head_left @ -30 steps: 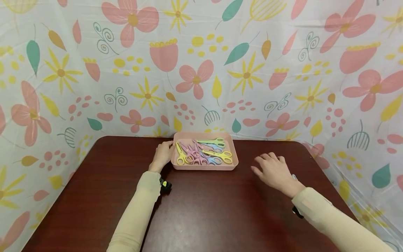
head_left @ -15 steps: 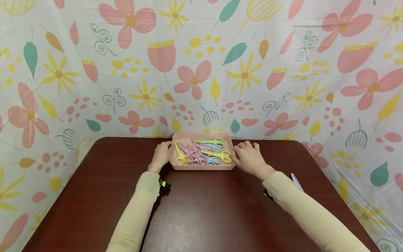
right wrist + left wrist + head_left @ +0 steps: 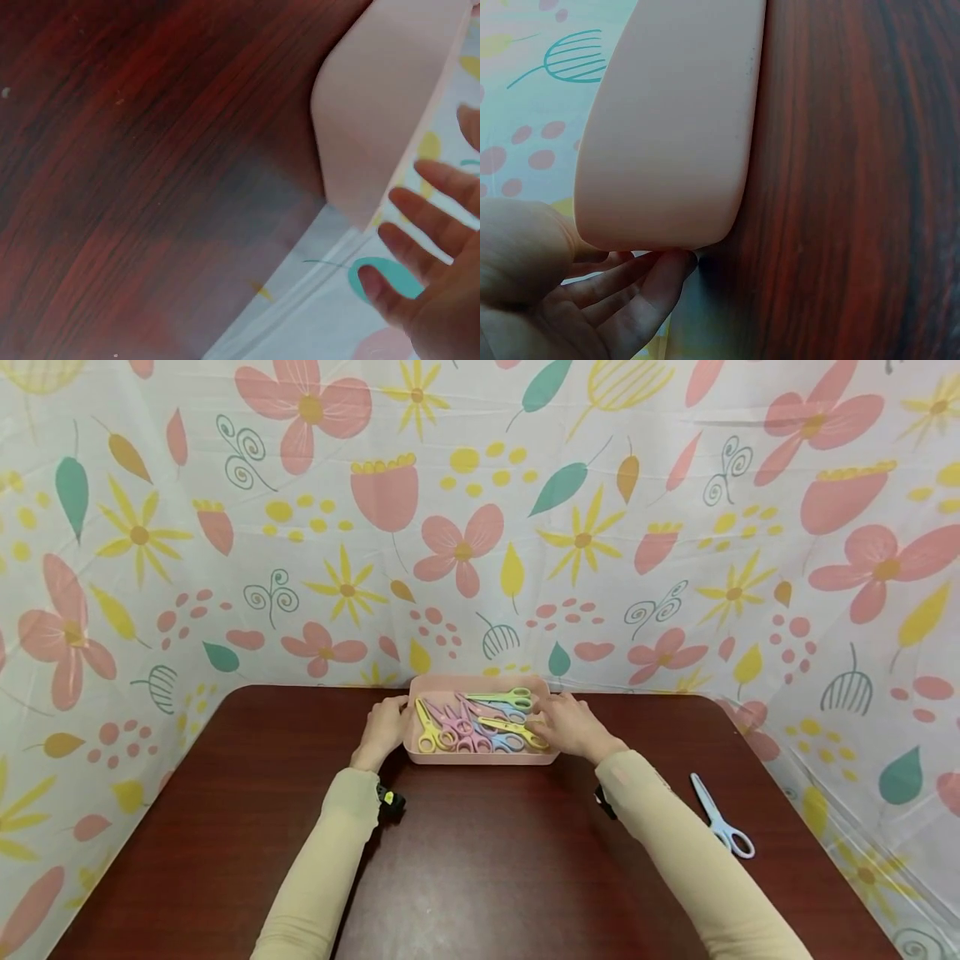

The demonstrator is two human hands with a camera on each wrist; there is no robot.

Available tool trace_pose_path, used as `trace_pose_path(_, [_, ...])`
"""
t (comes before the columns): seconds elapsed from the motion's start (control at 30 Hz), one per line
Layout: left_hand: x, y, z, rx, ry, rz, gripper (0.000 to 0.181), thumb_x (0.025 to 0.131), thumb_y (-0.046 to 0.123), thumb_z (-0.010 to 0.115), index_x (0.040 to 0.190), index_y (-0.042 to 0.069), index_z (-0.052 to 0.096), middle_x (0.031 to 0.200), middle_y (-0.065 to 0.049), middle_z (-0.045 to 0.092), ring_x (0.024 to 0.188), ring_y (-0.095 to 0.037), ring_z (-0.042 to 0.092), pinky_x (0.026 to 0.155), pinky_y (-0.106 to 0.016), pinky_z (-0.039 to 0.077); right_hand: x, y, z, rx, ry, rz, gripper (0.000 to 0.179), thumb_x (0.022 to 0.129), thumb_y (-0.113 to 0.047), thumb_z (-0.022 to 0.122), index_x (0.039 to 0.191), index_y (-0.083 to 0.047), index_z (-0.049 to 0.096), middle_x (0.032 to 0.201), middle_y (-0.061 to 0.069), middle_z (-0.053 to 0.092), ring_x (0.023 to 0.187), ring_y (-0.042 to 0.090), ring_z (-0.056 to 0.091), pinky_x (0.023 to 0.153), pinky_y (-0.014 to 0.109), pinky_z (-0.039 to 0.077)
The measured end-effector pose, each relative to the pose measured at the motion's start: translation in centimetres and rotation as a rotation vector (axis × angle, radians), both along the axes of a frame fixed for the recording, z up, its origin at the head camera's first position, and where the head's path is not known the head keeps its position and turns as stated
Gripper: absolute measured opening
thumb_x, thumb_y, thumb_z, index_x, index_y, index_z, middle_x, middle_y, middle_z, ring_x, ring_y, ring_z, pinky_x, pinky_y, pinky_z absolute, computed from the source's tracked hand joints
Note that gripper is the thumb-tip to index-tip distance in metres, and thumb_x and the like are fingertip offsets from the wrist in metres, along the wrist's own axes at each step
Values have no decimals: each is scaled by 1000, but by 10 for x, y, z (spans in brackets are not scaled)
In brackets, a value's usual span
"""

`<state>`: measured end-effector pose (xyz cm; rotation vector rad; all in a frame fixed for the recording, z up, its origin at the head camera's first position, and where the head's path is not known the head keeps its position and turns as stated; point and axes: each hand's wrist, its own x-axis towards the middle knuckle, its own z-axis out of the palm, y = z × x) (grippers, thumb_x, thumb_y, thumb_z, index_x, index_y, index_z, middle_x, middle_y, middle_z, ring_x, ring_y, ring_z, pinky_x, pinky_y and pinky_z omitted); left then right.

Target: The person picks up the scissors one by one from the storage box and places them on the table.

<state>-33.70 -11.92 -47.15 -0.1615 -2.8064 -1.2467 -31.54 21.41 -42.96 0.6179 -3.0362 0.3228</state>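
A shallow pink tray (image 3: 480,758) stands at the table's far edge, holding several children's scissors (image 3: 465,742) in yellow, pink, blue and green. At its left end my left hand (image 3: 382,732) grips the wall; the left wrist view has the fingers (image 3: 649,307) against the outside and the thumb side up at the rim. My right hand (image 3: 573,727) reaches over the right end, fingertips above the yellow scissors (image 3: 517,732). Its fingers (image 3: 439,221) are spread and loosely bent in the right wrist view, holding nothing.
A light blue pair of scissors (image 3: 720,822) lies on the dark brown table (image 3: 480,860), to the right of my right forearm. Behind the table hangs a floral curtain (image 3: 480,635), close to the tray's back.
My right hand has moved left from the table's right side to over the tray's right end, uncovering the light blue scissors on the table. My left hand stays at the tray.
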Motion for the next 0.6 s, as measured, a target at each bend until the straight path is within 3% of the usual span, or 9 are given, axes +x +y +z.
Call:
trace_pose_path(0.13, [0,0,1,-5,-4,2,37,104,19,47,137,3,57,63,-9,54,45,-17,41,52,-31,38,-9,1,-3,11,-35,25,27,93,-29,63,110,-10,70,117,8,65,107,30,48,90,59,36])
trace_pose_path(0.4, [2,0,1,-19,6,4,37,104,18,48,137,1,56,64,-9,54,45,-17,41,51,-31,38,-19,3,-10,49,-8,99,11,88,-22,67,92,-16,75,107,-1,68,103,29,48,87,56,37])
trace_pose_path(0.6, [2,1,0,-12,18,0,37,104,17,48,136,1,56,60,-8,52,43,-15,39,47,-29,36,-21,5,-14,75,3,103,12,83,-22,72,92,-15,76,108,-1,67,108,31,48,90,57,36])
